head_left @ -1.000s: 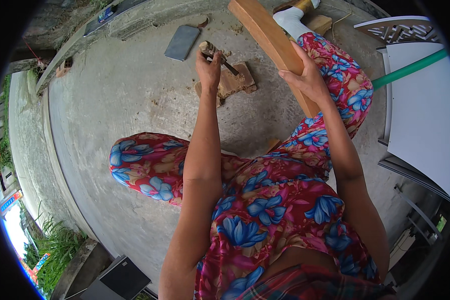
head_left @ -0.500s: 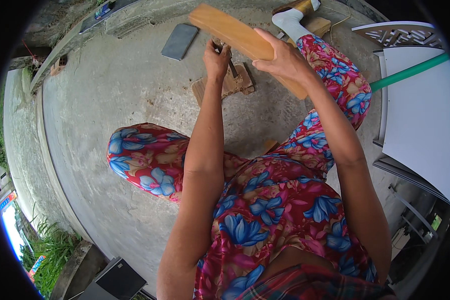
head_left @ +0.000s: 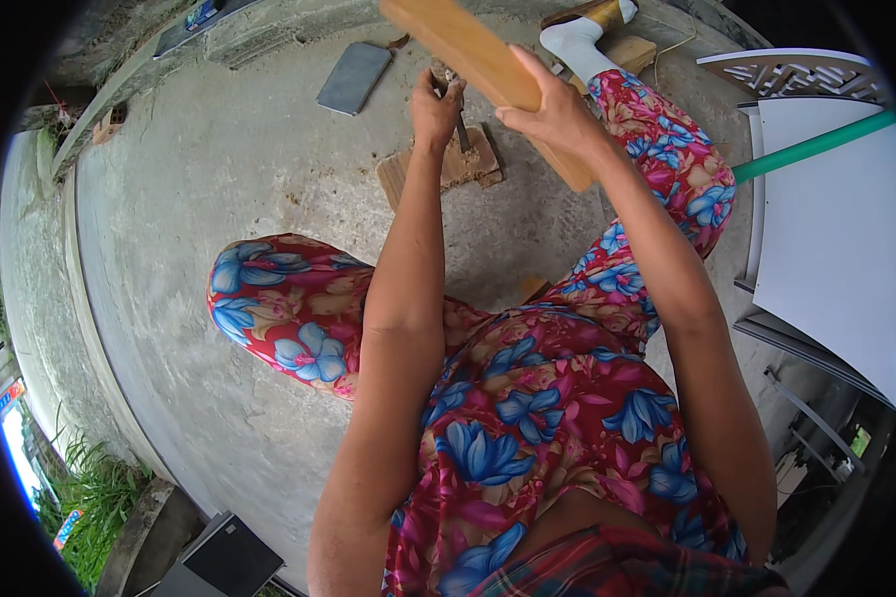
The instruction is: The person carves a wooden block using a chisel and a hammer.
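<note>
My left hand (head_left: pixel 436 111) is closed around the upper part of a chisel (head_left: pixel 463 135). Its dark flat blade points down onto a wooden block (head_left: pixel 483 164) on the floor, with shavings scattered over it; whether the edge has sunk into the wood I cannot tell. My right hand (head_left: pixel 560 117) grips a thick, smooth wooden plank (head_left: pixel 473 50) from the side, thumb across its face. The plank slants above the block, its far end raised past my left hand and its near end by my right knee. The top of the chisel is mostly hidden.
A dark grey rectangular slab (head_left: pixel 354 78) lies on the concrete floor (head_left: pixel 199 189), beyond my left hand. My bent legs (head_left: pixel 289 298) flank the work. On the right are a green pole (head_left: pixel 816 146) and a white panel (head_left: pixel 836 219). Another wood piece (head_left: pixel 622 55) lies near my foot.
The plank has tilted more steeply, its far end rising and its near end shifting left along with my right hand. My left hand keeps hold of the chisel on the block.
</note>
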The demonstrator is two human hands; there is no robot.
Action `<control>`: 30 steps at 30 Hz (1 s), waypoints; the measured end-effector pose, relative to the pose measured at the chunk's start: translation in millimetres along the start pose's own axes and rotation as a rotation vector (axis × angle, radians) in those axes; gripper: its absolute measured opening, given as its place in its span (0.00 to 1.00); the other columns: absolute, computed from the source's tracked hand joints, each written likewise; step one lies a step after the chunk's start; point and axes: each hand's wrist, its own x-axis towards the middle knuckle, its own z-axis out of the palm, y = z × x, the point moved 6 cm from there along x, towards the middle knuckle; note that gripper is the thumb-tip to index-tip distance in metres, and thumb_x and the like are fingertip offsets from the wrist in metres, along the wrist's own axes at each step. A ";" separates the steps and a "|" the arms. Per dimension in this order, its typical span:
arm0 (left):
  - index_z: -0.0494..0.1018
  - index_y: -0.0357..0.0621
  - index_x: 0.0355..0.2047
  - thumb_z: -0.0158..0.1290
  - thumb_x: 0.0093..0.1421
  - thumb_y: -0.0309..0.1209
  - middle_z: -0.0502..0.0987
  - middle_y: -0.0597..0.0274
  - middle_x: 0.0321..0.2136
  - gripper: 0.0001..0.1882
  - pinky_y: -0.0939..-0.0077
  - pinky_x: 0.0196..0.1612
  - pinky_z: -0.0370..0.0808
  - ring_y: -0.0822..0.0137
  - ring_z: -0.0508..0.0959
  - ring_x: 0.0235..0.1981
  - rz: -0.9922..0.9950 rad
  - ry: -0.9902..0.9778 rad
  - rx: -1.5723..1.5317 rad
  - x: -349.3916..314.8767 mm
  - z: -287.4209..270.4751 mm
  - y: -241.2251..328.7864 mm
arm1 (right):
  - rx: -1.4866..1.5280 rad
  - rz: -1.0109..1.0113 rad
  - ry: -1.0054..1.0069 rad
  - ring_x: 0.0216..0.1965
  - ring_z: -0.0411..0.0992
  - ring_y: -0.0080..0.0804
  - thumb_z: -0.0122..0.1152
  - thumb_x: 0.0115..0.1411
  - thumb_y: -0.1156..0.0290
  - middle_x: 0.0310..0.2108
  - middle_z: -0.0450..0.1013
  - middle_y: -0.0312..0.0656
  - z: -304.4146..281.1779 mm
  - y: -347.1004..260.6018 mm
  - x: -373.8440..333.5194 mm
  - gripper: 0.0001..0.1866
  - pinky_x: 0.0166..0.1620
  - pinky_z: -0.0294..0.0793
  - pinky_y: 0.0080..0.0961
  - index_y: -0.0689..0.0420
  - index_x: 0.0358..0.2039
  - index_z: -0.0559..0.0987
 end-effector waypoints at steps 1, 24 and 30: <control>0.73 0.36 0.41 0.62 0.54 0.29 0.79 0.55 0.27 0.16 0.68 0.36 0.74 0.63 0.78 0.28 0.006 0.005 0.001 3.1 -1.5 -6.1 | -0.083 0.038 -0.057 0.50 0.75 0.50 0.65 0.44 0.55 0.50 0.74 0.59 7.1 2.5 4.6 0.48 0.53 0.73 0.38 0.52 0.67 0.61; 0.72 0.34 0.44 0.64 0.52 0.34 0.80 0.49 0.30 0.23 0.65 0.37 0.76 0.58 0.80 0.31 -0.055 0.056 0.115 4.0 5.2 -13.9 | 0.037 0.078 0.033 0.56 0.71 0.44 0.69 0.49 0.58 0.55 0.71 0.55 5.8 -0.3 -27.6 0.46 0.57 0.70 0.34 0.58 0.66 0.60; 0.71 0.34 0.43 0.64 0.54 0.36 0.79 0.52 0.25 0.22 0.66 0.34 0.75 0.61 0.79 0.27 -0.018 -0.105 0.039 -6.1 16.9 17.5 | 0.263 0.020 0.177 0.56 0.71 0.40 0.70 0.52 0.59 0.57 0.70 0.55 -19.8 -0.5 -55.9 0.45 0.57 0.70 0.32 0.62 0.65 0.61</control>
